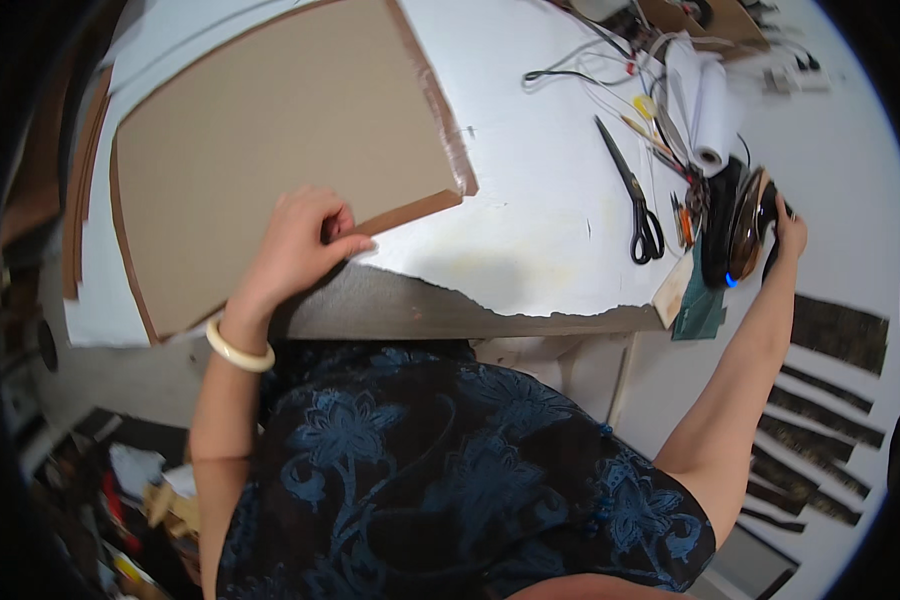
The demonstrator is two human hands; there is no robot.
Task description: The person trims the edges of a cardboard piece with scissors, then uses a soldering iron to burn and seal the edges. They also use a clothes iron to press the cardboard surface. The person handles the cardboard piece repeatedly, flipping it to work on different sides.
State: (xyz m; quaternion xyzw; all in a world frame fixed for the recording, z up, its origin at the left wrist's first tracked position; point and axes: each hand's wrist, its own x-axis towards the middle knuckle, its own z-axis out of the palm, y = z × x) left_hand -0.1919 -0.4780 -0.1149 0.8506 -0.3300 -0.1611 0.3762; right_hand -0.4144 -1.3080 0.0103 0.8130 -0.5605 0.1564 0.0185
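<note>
A large beige panel [285, 112] with brown strips along its edges lies on the white-covered table. My left hand [304, 236] rests at its near edge, fingers curled and thumb stretched out beside the brown strip [409, 213]. Whether the fingers pinch that strip is hidden by the hand itself. Far to the right, my right hand [791, 231] is closed around the handle of a clothes iron [750, 225], which stands at its black base [720, 221]. A blue light glows at the iron's near end.
Black-handled scissors [637, 199] lie left of the iron, among pencils and cables [570, 75]. A white paper roll [709, 120] is behind. The table's near edge [457, 319] shows grey below torn white covering. Dark strips [817, 427] lie at right; brown strips [86, 195] at left.
</note>
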